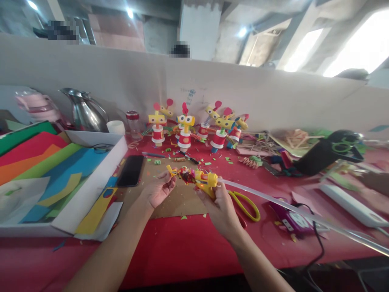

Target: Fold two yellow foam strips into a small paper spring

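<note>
My right hand [223, 207] is wrapped round a yellow hot glue gun [212, 179], its nozzle turned left. A long translucent glue stick [273, 199] runs out of its back end towards the lower right. My left hand [161, 190] pinches a small yellow paper piece [171, 170] close to the nozzle. Whether the nozzle touches the paper I cannot tell. Below both hands lies a brown cardboard sheet [179, 198] with paper scraps. Scissors with yellow handles [251, 207] rest just right of my right hand, partly hidden by it.
Several paper-cup robot figures [184, 132] stand at the back. To the left are a white box [60, 219] of coloured paper, a phone [130, 171] and a steel jug [88, 111]. A purple device [293, 219] with a cord and a white power strip [354, 205] lie right.
</note>
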Action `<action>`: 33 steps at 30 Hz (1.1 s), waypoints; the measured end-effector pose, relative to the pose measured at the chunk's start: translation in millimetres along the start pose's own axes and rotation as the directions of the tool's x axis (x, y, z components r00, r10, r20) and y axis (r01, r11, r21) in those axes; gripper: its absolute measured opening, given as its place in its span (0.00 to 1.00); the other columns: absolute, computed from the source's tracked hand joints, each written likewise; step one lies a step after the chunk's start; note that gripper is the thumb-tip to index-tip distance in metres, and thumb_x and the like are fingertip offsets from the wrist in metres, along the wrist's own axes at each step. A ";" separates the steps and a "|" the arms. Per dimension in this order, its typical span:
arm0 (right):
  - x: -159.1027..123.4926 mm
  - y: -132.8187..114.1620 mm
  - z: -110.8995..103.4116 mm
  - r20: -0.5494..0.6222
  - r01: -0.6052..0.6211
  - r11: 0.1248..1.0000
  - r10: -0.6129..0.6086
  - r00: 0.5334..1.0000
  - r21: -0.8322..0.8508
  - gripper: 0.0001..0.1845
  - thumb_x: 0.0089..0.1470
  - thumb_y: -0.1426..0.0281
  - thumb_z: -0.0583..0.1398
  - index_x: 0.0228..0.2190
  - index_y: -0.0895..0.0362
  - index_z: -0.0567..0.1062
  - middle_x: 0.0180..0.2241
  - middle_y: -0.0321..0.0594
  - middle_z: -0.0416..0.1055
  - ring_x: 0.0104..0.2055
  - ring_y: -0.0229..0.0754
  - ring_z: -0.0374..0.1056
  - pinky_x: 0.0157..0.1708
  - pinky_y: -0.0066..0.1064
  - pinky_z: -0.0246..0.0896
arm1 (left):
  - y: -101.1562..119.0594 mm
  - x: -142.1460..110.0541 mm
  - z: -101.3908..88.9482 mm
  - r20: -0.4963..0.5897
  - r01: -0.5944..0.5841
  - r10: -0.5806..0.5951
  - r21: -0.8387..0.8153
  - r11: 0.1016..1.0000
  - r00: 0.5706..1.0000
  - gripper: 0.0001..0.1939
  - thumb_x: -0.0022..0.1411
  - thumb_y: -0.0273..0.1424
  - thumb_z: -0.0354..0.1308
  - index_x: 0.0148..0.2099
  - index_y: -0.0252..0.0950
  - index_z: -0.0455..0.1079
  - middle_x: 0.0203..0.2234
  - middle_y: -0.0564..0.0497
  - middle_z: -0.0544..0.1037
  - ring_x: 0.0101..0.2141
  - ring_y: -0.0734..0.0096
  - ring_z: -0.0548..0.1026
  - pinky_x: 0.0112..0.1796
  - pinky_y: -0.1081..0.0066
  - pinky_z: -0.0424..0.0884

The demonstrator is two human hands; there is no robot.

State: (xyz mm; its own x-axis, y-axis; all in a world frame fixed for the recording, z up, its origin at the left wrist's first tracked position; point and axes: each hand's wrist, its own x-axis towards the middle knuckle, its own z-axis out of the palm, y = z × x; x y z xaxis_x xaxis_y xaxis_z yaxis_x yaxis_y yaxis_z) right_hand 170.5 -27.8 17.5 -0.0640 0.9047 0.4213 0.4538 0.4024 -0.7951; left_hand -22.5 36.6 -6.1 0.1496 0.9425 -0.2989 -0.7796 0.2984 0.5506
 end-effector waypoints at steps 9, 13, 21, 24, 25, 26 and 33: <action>-0.3 -4.7 -2.1 -0.004 0.025 0.985 -0.026 1.000 -0.170 0.13 0.56 0.61 0.55 0.40 0.55 0.65 0.35 0.46 0.73 0.34 0.46 0.69 0.33 0.35 0.63 | -0.4 0.6 -1.6 0.031 -0.007 0.007 -0.001 1.000 0.999 0.09 0.49 0.15 0.63 0.32 0.33 0.75 0.24 0.52 0.77 0.25 0.80 0.74 0.27 0.81 0.71; -2.6 -4.7 -1.1 -0.024 0.066 0.976 -0.072 0.997 -0.207 0.13 0.57 0.61 0.55 0.40 0.56 0.65 0.33 0.45 0.73 0.32 0.47 0.69 0.31 0.34 0.63 | -0.2 0.6 -2.1 0.034 -0.017 0.017 -0.010 1.000 0.999 0.12 0.50 0.16 0.62 0.36 0.34 0.76 0.25 0.51 0.78 0.26 0.79 0.75 0.27 0.81 0.71; 1.7 -3.7 -2.1 -0.038 0.127 0.952 -0.143 0.989 -0.280 0.11 0.57 0.62 0.54 0.38 0.56 0.66 0.36 0.47 0.71 0.33 0.47 0.68 0.32 0.36 0.62 | 0.2 -1.0 -0.7 0.032 -0.011 0.011 0.012 1.000 0.999 0.09 0.50 0.15 0.62 0.33 0.32 0.76 0.24 0.51 0.77 0.25 0.79 0.74 0.27 0.80 0.70; 2.3 -5.3 -4.2 -0.035 0.141 0.943 -0.159 0.987 -0.303 0.11 0.57 0.62 0.55 0.38 0.56 0.66 0.35 0.46 0.71 0.32 0.47 0.68 0.32 0.36 0.62 | -0.1 -0.7 -1.4 0.043 -0.018 0.017 0.021 1.000 0.999 0.10 0.50 0.16 0.62 0.35 0.31 0.76 0.24 0.50 0.77 0.26 0.79 0.73 0.27 0.79 0.70; 2.0 -6.1 -5.0 -0.029 0.143 0.942 -0.159 0.987 -0.304 0.10 0.57 0.62 0.54 0.38 0.55 0.65 0.35 0.46 0.70 0.32 0.46 0.67 0.31 0.35 0.61 | -0.2 -0.5 -1.6 0.039 -0.018 0.017 0.020 1.000 0.999 0.10 0.50 0.16 0.63 0.35 0.31 0.76 0.25 0.50 0.77 0.26 0.79 0.73 0.27 0.79 0.70; 1.7 -7.0 -5.8 -0.023 0.144 0.942 -0.158 0.987 -0.304 0.10 0.58 0.62 0.54 0.37 0.55 0.65 0.35 0.45 0.70 0.31 0.45 0.67 0.30 0.35 0.61 | -0.2 -0.4 -1.9 0.033 -0.017 0.016 0.017 1.000 0.999 0.10 0.49 0.15 0.62 0.34 0.32 0.76 0.25 0.50 0.77 0.26 0.79 0.73 0.28 0.79 0.70; 4.0 -6.5 -9.2 0.017 0.166 0.936 -0.169 0.985 -0.311 0.08 0.57 0.64 0.55 0.38 0.55 0.65 0.33 0.43 0.71 0.31 0.44 0.67 0.29 0.32 0.60 | -0.2 1.4 -3.7 0.037 -0.014 0.013 0.015 1.000 0.999 0.07 0.49 0.16 0.63 0.29 0.31 0.75 0.24 0.51 0.77 0.26 0.78 0.74 0.27 0.80 0.70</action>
State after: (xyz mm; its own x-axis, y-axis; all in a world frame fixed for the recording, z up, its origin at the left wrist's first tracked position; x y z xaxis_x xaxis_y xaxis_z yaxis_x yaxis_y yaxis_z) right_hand 175.5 -28.0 28.3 -0.1546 0.8257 0.5425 0.6901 0.4832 -0.5388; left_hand -24.4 37.3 -9.6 0.1617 0.9513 -0.2625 -0.7722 0.2876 0.5666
